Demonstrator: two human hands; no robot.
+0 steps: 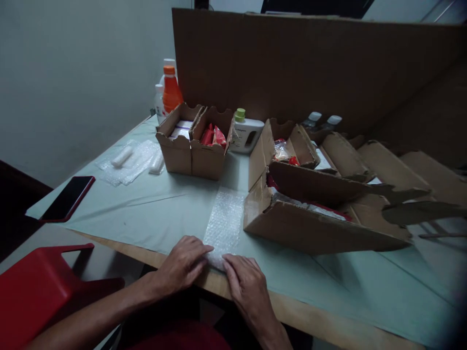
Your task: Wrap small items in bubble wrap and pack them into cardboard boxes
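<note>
A strip of bubble wrap (225, 221) lies on the pale green table cover (153, 209), running away from me. Both hands rest on its near end at the table's front edge. My left hand (184, 262) lies palm down with fingers curled over the left corner of the wrap. My right hand (246, 279) presses on the right corner with fingers together. What lies under the fingers, beyond the wrap, is hidden.
Two small open cardboard boxes (193, 141) stand at the back left, larger open cartons (310, 194) to the right. Bottles (170, 90) and a white jug (246, 133) stand behind. More bubble wrap with rolls (127, 160) and a phone (68, 198) lie left. A red chair (40, 287) is near left.
</note>
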